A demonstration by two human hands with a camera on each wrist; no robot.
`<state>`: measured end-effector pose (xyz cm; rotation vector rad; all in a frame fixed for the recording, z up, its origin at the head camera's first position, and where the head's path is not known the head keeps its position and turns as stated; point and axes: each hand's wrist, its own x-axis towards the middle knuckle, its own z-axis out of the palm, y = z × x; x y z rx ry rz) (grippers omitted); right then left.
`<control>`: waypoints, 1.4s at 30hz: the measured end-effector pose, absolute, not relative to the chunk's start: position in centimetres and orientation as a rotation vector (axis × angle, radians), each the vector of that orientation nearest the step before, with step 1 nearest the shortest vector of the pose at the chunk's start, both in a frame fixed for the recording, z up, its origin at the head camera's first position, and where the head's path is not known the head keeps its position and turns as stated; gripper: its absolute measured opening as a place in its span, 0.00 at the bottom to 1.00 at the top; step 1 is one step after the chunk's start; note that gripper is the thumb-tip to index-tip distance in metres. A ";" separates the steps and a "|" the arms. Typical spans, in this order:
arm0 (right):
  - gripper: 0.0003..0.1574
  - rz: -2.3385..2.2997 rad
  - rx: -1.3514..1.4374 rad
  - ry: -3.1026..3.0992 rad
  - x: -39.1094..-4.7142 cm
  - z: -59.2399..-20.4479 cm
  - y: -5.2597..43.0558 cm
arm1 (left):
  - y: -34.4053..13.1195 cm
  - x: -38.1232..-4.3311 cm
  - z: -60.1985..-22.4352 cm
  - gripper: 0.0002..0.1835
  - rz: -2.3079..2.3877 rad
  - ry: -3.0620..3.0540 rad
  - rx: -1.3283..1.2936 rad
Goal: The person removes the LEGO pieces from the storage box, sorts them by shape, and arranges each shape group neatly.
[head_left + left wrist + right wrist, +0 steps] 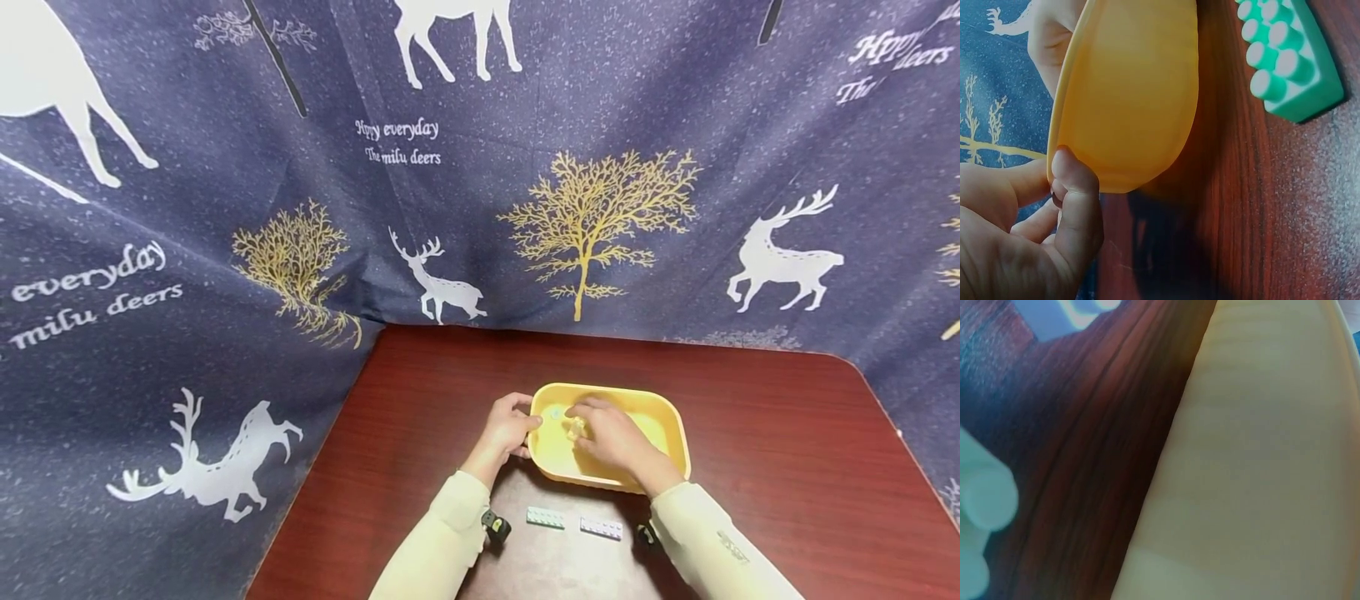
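A yellow plastic basin (pixel 667 408) stands on the table. My left hand (pixel 507 428) grips its left rim, thumb over the edge and fingers outside; the left wrist view shows this hand (pixel 1054 219) pinching the basin's wall (pixel 1135 94). My right hand (pixel 615 435) reaches down inside the basin, fingers and thumb around a small pale yellow block (pixel 576 428). Beside its fingertips, on the basin's floor, lies a small pale green piece (pixel 555 412). The right wrist view holds mostly the basin's outer wall (pixel 1247 450); the right hand's grip is hidden there.
In front of the basin, a mint green studded building block (pixel 545 517) and a pale purple one (pixel 601 528) lie on the dark red wooden table (pixel 780 433). A blue cloth (pixel 645 108) printed with deer and trees hangs behind and at the sides.
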<state>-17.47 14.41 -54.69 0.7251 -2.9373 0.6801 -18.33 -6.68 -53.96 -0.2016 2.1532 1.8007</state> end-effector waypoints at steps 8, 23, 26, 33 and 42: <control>0.26 0.686 0.742 -2.920 -17.9 -55.3 14.6 | -6.7 -18.3 -54.0 0.24 1.789 2.156 -0.205; 0.15 0.649 0.741 -2.862 -18.0 -56.0 14.7 | -6.7 -18.3 -53.7 0.23 1.774 2.163 -0.200; 0.14 0.625 0.743 -2.871 -18.0 -55.9 14.8 | -6.8 -18.4 -53.6 0.23 1.772 2.160 -0.203; 0.12 0.596 0.728 -2.912 -18.0 -55.4 14.9 | -6.8 -18.5 -53.6 0.23 1.770 2.166 -0.207; 0.12 0.595 0.703 -2.905 -17.9 -55.4 15.0 | -6.6 -18.4 -54.0 0.23 1.777 2.162 -0.217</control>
